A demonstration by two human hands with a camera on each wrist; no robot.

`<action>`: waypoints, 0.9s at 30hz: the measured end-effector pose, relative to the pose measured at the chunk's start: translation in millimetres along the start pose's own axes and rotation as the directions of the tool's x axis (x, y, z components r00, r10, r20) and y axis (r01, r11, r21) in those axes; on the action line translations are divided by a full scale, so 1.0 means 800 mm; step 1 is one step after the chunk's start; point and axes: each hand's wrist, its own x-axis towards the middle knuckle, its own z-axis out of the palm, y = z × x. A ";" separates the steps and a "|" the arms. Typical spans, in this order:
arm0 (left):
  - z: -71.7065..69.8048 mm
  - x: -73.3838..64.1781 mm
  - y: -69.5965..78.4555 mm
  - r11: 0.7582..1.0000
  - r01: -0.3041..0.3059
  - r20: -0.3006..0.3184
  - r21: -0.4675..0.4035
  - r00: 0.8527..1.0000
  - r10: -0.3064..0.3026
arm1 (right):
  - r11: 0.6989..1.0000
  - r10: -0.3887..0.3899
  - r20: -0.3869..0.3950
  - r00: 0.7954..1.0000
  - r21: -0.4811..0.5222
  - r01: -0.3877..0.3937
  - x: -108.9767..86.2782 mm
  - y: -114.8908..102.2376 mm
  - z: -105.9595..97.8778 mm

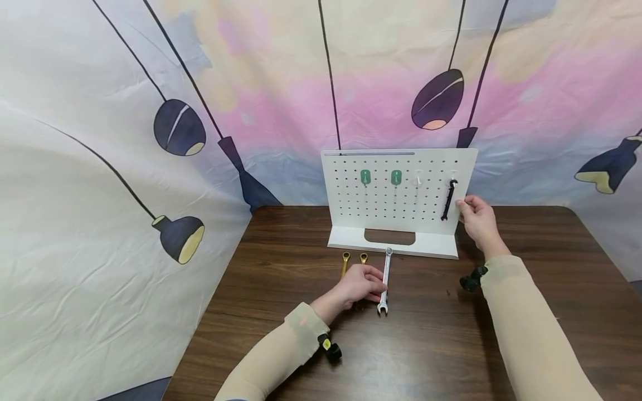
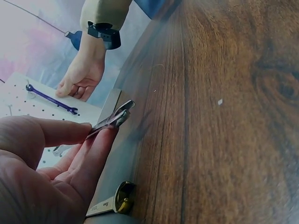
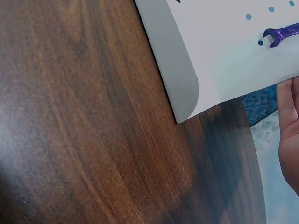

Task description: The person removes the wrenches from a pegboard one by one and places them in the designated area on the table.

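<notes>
My left hand (image 1: 357,285) pinches a silver combination wrench (image 1: 387,273) between thumb and fingers, just in front of the pegboard's base. Seen from the left wrist, the open end of that wrench (image 2: 122,113) pokes out past the fingertips. At the right edge of the white pegboard (image 1: 346,195), my right hand (image 1: 482,225) grips the board, thumb in front and fingers partly hidden behind. A dark purple wrench (image 1: 448,201) hangs from a hook beside that thumb. Two gold wrenches (image 1: 345,262) lie by the left hand, which partly covers them.
Two green hooks (image 1: 365,177) and a clear hook (image 1: 418,181) sit on the board's upper part. The board stands on a white base (image 1: 346,238) with a cutout, on a brown wooden table (image 1: 426,340). Behind it hangs a cloth printed with lamps (image 1: 281,83).
</notes>
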 end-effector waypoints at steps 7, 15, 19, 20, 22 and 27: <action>-0.001 -0.001 -0.003 1.000 -0.008 -0.023 0.020 1.000 0.009 | 1.000 0.007 0.004 1.000 0.001 -0.007 0.002 -0.001 0.002; 0.000 -0.003 -0.005 0.998 -0.011 -0.051 0.066 0.999 0.014 | 1.000 -0.004 -0.006 1.000 0.025 0.004 0.002 0.002 0.001; 0.001 -0.002 -0.003 0.996 -0.013 -0.073 0.092 0.997 0.019 | 0.999 -0.006 -0.009 1.000 0.037 0.006 0.002 0.002 0.001; 0.001 -0.002 -0.003 0.995 -0.011 -0.078 0.102 0.997 0.019 | 0.999 -0.006 -0.009 1.000 0.038 0.006 0.002 0.002 0.001; 0.002 -0.001 -0.003 0.991 -0.014 -0.093 0.132 0.995 0.026 | 0.999 -0.004 -0.012 1.000 0.042 0.004 0.002 0.002 0.001; 0.003 0.001 -0.002 0.973 -0.024 -0.119 0.228 0.991 0.052 | 0.999 0.014 -0.014 1.000 0.041 -0.014 0.000 0.001 0.001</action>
